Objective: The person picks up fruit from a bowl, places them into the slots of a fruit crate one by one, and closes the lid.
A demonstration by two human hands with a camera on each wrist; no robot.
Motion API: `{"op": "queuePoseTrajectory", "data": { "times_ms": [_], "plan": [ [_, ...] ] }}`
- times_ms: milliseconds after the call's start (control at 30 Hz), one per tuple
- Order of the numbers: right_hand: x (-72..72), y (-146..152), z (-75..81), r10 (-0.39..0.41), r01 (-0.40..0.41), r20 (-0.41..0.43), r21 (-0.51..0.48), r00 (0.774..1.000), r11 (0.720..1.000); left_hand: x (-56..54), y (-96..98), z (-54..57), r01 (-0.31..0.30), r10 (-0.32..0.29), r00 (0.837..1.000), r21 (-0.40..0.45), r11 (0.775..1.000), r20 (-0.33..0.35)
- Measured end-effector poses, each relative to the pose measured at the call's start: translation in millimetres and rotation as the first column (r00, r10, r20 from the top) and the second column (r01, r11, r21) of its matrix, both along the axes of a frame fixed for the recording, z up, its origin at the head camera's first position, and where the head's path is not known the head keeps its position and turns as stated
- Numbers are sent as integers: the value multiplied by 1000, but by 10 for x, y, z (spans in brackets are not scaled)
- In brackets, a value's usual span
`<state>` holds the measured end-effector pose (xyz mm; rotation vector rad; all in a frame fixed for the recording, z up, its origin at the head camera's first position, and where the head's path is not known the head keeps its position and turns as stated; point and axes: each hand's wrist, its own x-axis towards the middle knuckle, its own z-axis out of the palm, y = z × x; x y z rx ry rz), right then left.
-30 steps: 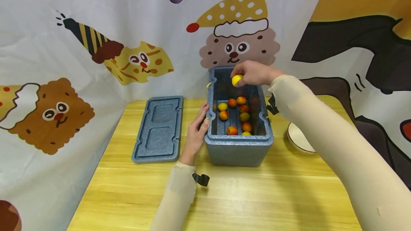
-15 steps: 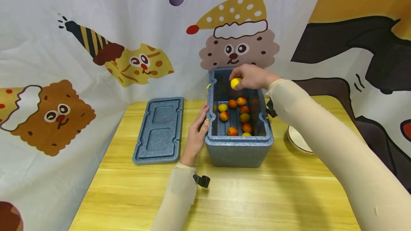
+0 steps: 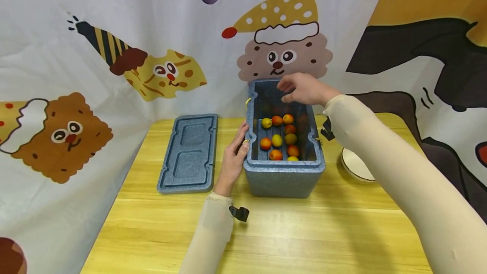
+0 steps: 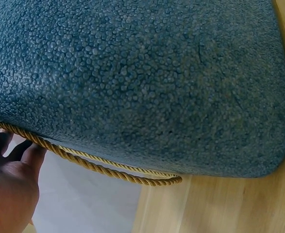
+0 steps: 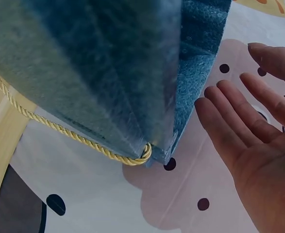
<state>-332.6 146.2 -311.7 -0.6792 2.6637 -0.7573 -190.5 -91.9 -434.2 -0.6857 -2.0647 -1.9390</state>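
- A blue foam lid (image 3: 188,152) is seen lying flat on the wooden table (image 3: 304,231), at the far left of the work area and apart from the box.
- The left hand (image 3: 233,160) is laid against the left wall of the blue foam box (image 3: 283,176). Its fingers are held straight along the wall, the fingertips reaching the rim; nothing is gripped.
- The box is placed upright in the middle of the table with its top uncovered. Small yellow and red-orange fruits (image 3: 280,141) are seen loose on its ribbed floor.
- A yellow cord (image 4: 108,170) is seen hanging along the box's outer wall in the left wrist view.
- The right hand (image 3: 300,89) is held over the far end of the box, above the fruit. In the right wrist view its fingers (image 5: 239,111) are spread and nearly straight, and nothing is held.
- A white plate (image 3: 355,165) is set on the table to the right of the box, partly hidden by the right sleeve.
- Risk, as judged: the light foam box could be shifted or tipped if the left hand's flat press were increased, since the wall is only leaned on.
- Risk, as judged: the round fruits could be bruised by one another, being loose and close together.
- Risk, as judged: the plate could be knocked by the right forearm, which is passed just above it.
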Motion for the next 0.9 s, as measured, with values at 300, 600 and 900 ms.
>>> {"op": "queuePoseTrajectory", "data": {
  "times_ms": [300, 600, 900],
  "plan": [
    [227, 256, 53, 29, -33, -117, -28, 993, 999, -40, 20, 14, 16, -16, 1000, -28, 999, 11],
    [494, 351, 60, 13, -20, -116, -61, 993, 998, -16, -2, 4, 8, -8, 1000, -24, 1000, 20],
    [1140, 290, -18, -66, 21, -176, -244, 982, 970, -3, -25, 15, 1, -1, 1000, -19, 1000, 24]
  ]
}}
